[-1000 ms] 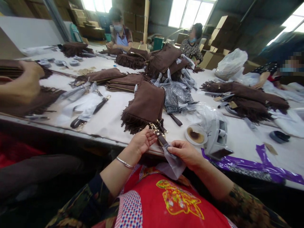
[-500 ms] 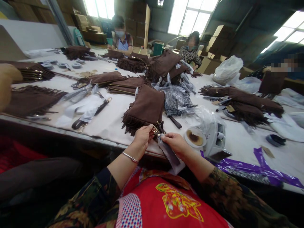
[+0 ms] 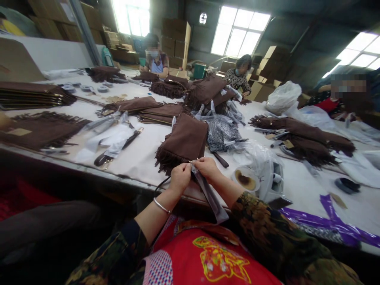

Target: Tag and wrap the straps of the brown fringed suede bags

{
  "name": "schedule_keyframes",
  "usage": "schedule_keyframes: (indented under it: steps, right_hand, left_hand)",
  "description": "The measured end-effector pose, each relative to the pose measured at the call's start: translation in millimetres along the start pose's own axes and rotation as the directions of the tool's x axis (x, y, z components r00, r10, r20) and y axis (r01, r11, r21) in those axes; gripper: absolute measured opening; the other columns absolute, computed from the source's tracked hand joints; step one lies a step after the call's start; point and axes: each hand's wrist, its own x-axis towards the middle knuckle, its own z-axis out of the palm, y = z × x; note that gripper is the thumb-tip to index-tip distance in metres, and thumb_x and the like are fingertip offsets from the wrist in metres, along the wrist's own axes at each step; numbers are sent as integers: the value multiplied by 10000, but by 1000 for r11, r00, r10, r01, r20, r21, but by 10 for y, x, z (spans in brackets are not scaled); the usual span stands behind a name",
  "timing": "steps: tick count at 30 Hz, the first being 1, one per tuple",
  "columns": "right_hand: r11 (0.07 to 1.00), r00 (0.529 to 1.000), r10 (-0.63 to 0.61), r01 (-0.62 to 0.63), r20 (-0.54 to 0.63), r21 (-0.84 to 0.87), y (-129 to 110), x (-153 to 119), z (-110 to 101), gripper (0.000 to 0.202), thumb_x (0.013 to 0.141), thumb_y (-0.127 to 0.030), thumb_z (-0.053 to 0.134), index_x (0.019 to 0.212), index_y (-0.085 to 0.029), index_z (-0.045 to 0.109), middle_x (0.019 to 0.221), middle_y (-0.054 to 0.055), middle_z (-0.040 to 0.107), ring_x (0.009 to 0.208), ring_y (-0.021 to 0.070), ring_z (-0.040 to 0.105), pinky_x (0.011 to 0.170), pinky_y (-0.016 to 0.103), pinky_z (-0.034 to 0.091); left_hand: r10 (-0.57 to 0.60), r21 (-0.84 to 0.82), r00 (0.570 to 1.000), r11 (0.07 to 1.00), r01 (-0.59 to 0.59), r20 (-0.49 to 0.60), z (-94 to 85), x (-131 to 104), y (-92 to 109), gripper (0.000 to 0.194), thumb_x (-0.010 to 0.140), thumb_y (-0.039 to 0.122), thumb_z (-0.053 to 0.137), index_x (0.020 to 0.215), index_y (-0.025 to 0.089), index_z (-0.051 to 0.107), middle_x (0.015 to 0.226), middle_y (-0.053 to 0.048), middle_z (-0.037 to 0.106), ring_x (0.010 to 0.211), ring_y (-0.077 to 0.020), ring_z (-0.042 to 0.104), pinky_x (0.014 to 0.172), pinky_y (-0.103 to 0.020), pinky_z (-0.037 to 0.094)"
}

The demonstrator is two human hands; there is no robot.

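Note:
A brown fringed handbag [image 3: 188, 136] lies at the table's front edge, just beyond my hands. My left hand [image 3: 181, 177] is closed in a pinch on a small gold-coloured metal clasp at the bag's near edge. Close beside it, my right hand [image 3: 208, 168] pinches the top end of a dark strap [image 3: 208, 194] in a clear plastic sleeve. The strap hangs slanting down over the table edge towards my apron. Fingertips hide most of the clasp. A thin dark cord [image 3: 162, 183] curves out by my left wrist.
Brown bags [image 3: 208, 89] lie piled behind. A wrapped strap [image 3: 118, 144] rests at left. Right of my hands are a tape roll [image 3: 246, 178], clear plastic [image 3: 252, 158] and purple wrapping [image 3: 335, 221]. Co-workers [image 3: 156, 59] sit across the table; a hand reaches in at far left.
My hands have come together at the metal clasp. My right hand has moved left and up along the strap to its end, and the dark cord now shows by my left wrist.

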Motion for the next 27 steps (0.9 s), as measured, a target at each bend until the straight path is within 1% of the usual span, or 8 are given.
schedule_keyframes:
  steps: [3,7,11,15,20,24,25,27]
  right_hand:
    - [999,1000,3,-2,9,-52,18,31,-12,261,656,-385,705,569,-165,594,470,-30,514,459,93,444,431,223,314]
    - [985,991,100,-110,84,131,6,3,-32,267,649,-371,710,567,-178,545,449,-43,491,424,95,436,418,230,334]
    - [961,986,125,-147,106,233,-6,-21,6,238,656,-332,706,571,-180,543,444,-33,503,406,103,450,400,233,344]
    - [971,991,87,-107,99,214,44,1,21,251,695,-379,680,594,-171,583,483,-6,551,435,119,496,424,241,379]
    - [988,997,45,-53,60,144,110,-37,-32,278,729,-424,651,656,-157,620,534,5,585,471,117,508,439,231,377]
    - [966,980,104,-140,171,217,147,-186,-73,296,728,-422,660,864,-160,628,647,3,625,515,129,563,474,244,446]
    - [967,980,82,-123,183,222,161,-221,-77,333,725,-416,669,935,-162,621,677,4,635,536,136,580,486,248,460]
    - [984,987,-26,-3,160,179,189,-259,-77,430,721,-385,684,1083,-169,596,719,-2,648,579,138,597,521,247,471]
  left_hand:
    - [-21,-33,1000,999,22,12,-21,-54,-50,194,837,304,589,790,194,741,740,-57,702,732,-200,624,729,-288,459]
    - [-114,-174,993,979,107,-31,-34,-125,-163,238,802,279,649,1020,198,698,790,-57,710,730,-195,654,723,-296,503]
    - [-156,-225,988,963,150,-6,10,-117,-159,212,781,325,690,944,189,688,800,-57,704,713,-183,654,697,-293,516]
    - [-182,-262,983,948,180,18,70,-69,-122,222,753,365,723,865,176,695,775,-58,705,693,-173,645,665,-275,508]
    - [-184,-194,982,962,190,48,44,-40,-145,232,761,403,692,746,172,708,698,-43,690,656,-166,618,627,-257,475]
    - [-119,-37,992,992,117,-48,12,-17,-132,191,759,352,668,703,171,695,661,-28,665,636,-160,588,632,-259,448]
    - [-97,-7,993,995,97,-71,11,-14,-124,183,760,344,663,700,173,690,659,-27,662,635,-160,584,638,-262,444]
    - [-54,16,993,998,56,-103,13,-13,-113,166,764,329,655,701,179,683,672,-28,665,645,-162,585,655,-266,440]
